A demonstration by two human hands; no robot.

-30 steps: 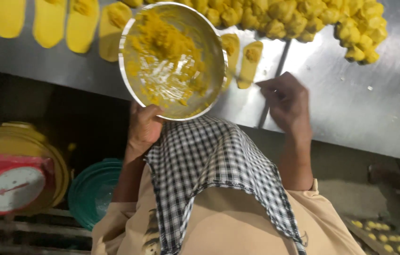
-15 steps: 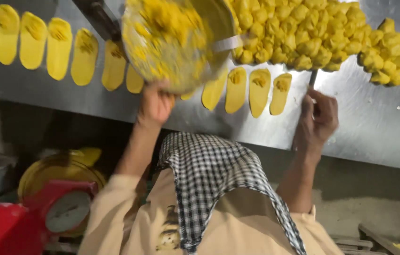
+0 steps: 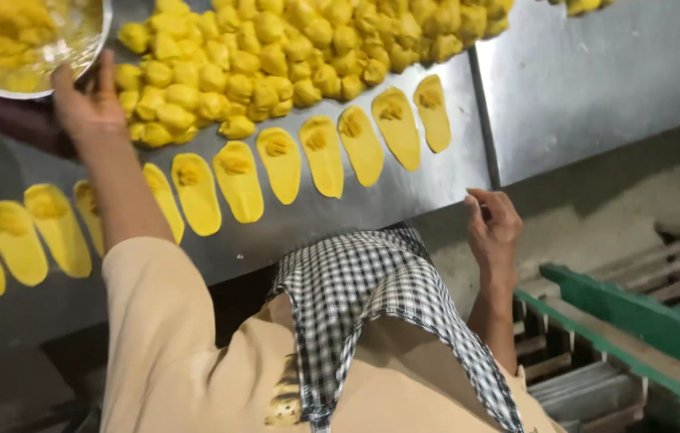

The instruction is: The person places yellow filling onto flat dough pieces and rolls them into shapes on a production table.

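Compared with the earlier picture, the metal bowl [image 3: 23,44] of yellow filling was moved to the far left corner of the steel table [image 3: 596,80], gripped at its rim by the left hand [image 3: 87,100]. The right hand [image 3: 492,228] was loosely curled at the near edge; whether anything was held could not be told. About twelve oval dough sheets [image 3: 280,164] were counted in a row beside one heap of dough balls [image 3: 276,56].

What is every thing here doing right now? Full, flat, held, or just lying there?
metal bowl: held up, filled with yellow filling
left hand: gripping the bowl's rim
right hand: fingers curled, near the table edge
oval dough sheets: lying flat in a row, dab of filling on each
folded yellow pieces: piled together
steel table: bearing the dough
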